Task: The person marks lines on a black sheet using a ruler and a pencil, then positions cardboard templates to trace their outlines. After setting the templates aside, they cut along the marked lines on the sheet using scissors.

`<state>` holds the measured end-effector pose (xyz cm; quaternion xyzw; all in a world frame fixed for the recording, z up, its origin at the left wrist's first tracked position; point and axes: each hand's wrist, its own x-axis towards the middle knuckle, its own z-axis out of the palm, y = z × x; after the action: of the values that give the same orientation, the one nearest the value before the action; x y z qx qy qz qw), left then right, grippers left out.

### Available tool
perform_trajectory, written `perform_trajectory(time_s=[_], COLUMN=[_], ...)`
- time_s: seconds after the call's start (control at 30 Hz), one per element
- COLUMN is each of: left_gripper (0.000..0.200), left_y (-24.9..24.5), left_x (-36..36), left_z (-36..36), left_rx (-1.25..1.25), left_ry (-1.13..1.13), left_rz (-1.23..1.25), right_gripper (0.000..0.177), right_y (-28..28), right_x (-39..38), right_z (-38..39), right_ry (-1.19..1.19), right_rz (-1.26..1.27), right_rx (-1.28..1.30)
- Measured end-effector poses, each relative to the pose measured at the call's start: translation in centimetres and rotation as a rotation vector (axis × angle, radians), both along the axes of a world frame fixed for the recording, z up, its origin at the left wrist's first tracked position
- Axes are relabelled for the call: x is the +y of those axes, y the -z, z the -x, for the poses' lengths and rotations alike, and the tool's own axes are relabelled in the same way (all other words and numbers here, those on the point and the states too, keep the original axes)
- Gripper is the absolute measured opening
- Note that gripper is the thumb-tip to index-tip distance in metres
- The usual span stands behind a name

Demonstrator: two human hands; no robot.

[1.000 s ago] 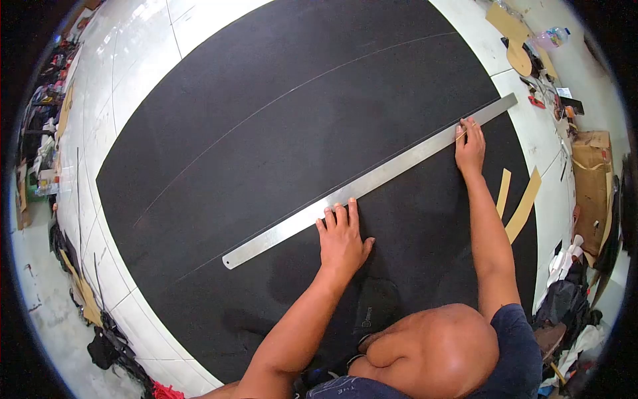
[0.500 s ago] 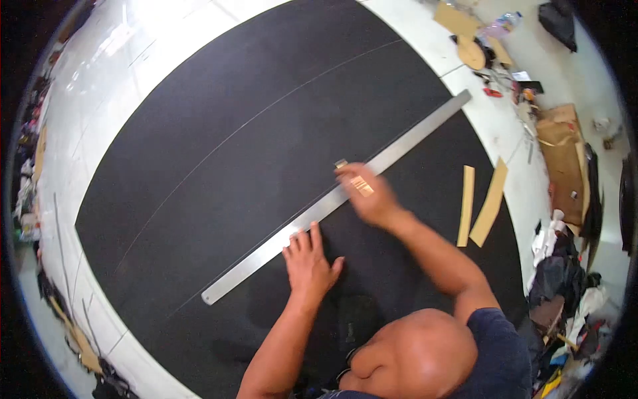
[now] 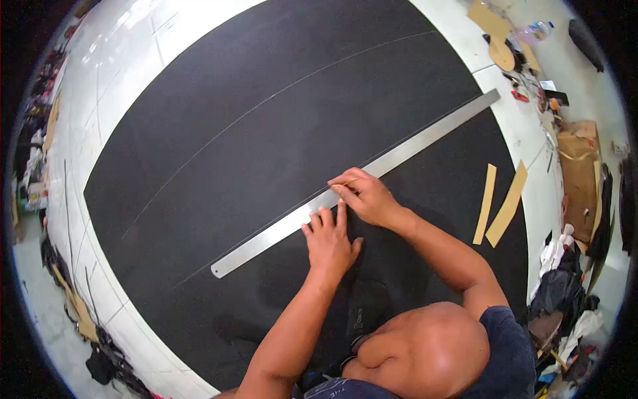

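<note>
While one long metal ruler [image 3: 425, 136] lies slantwise across one black sheet [image 3: 252, 153], both hands meet near the ruler's middle. The left hand [image 3: 329, 243] is open, palm down on the sheet just below the ruler, its spread fingertips resting on the ruler's lower edge. The right hand [image 3: 367, 196] sits just beside it, further up the ruler, with its fingers bunched into a closed pinch over the ruler's upper edge; whatever they pinch is too small to tell. Two faint pale lines cross the sheet: one runs tight along the ruler, the other curves well above it. Two tan cardboard strips [image 3: 486, 203] lie side by side below the ruler's upper right end. One brown cardboard box [image 3: 577, 159] stands on the white floor [image 3: 133, 60] right of that end, and one plastic bottle [image 3: 535, 30] lies above it.
</note>
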<state>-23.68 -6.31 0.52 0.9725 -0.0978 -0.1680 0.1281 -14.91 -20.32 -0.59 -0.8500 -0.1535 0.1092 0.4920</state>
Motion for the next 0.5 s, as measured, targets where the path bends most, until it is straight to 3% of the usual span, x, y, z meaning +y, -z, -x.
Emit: perform_trajectory(time_s=[0.13, 0.5], left_gripper=[0.085, 0.082], left_y=[0.2, 0.1], left_x=[-0.1, -0.1], left_z=[0.2, 0.2], left_rx=[0.032, 0.071], left_ry=[-0.010, -0.008], left_rz=[-0.010, -0.017], right_gripper=[0.021, 0.016], right_y=[0.5, 1.4], right_x=[1.0, 1.7], right_z=[0.1, -0.2], right_ry=[0.011, -0.067], right_rz=[-0.024, 0.086], right_rx=[0.121, -0.075])
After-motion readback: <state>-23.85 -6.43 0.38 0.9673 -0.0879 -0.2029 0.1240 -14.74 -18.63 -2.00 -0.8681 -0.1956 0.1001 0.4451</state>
